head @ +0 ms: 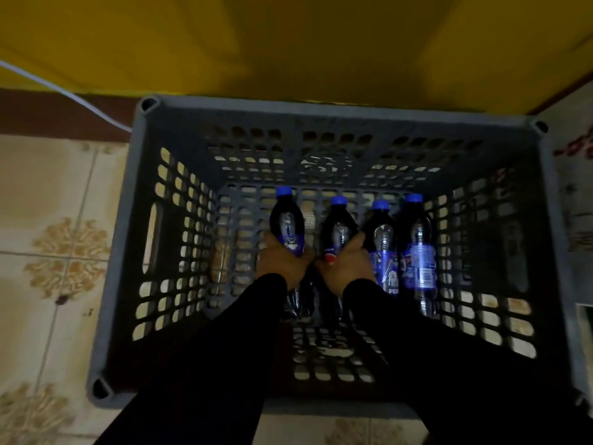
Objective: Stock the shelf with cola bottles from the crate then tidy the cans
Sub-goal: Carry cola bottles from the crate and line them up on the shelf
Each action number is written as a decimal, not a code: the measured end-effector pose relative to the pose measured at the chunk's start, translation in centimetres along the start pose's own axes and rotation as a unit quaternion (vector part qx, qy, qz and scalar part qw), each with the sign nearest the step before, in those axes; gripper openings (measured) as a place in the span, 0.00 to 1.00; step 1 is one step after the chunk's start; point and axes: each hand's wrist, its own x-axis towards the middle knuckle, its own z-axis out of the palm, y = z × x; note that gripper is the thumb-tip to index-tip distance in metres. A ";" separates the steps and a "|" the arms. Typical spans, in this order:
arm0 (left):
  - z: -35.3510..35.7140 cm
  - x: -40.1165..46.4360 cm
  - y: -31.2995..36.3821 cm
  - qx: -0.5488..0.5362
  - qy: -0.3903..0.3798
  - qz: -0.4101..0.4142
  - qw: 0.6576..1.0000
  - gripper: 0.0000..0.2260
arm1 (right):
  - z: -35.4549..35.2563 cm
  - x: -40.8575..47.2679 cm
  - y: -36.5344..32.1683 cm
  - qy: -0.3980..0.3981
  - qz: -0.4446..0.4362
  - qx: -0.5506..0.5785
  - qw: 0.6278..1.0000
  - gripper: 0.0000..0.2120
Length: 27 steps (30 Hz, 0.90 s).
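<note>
We have both hands down inside the grey crate point(128, 252). Our left hand point(284, 263) curls round the label of the leftmost bottle point(286, 224), and our right hand point(348, 268) curls round the second bottle point(338, 234) just beside it; the two hands nearly touch. Black sleeves point(224, 348) cover both arms to the wrist.

All four bottles lie on the crate floor, caps pointing toward the crate's far wall. Each is dark cola with a bright blue cap and a blue label; a red-and-white round logo shows on the second one. The third bottle point(382, 248) and fourth bottle point(420, 255) lie untouched toward the crate's right wall, side by side.

Our wrists and sleeves hide the bases of the two held bottles, and the light is dim, so the label print is mostly unreadable. The crate sits on patterned floor tiles point(48, 220), with a yellow surface point(288, 43) beyond its far wall and a white cable point(64, 91) near its far left corner.
</note>
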 end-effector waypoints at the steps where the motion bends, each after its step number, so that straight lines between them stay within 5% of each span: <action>1: -0.2 0.0 0.1 -0.012 -0.005 -0.001 1.000 0.34 | -0.1 0.1 0.1 0.002 0.004 0.004 1.000 0.48; 11: -8.2 -9.3 2.7 -0.095 -0.006 0.080 0.992 0.29 | -6.9 -9.2 -2.7 0.012 -0.096 0.143 0.985 0.34; 22: -28.8 -31.4 18.4 -0.203 0.040 0.217 0.954 0.30 | -24.9 -30.0 -20.0 0.017 -0.312 0.205 0.927 0.25; 27: -41.0 -45.3 25.7 -0.235 0.078 0.296 0.922 0.28 | -34.9 -43.3 -29.7 0.008 -0.405 0.235 0.883 0.30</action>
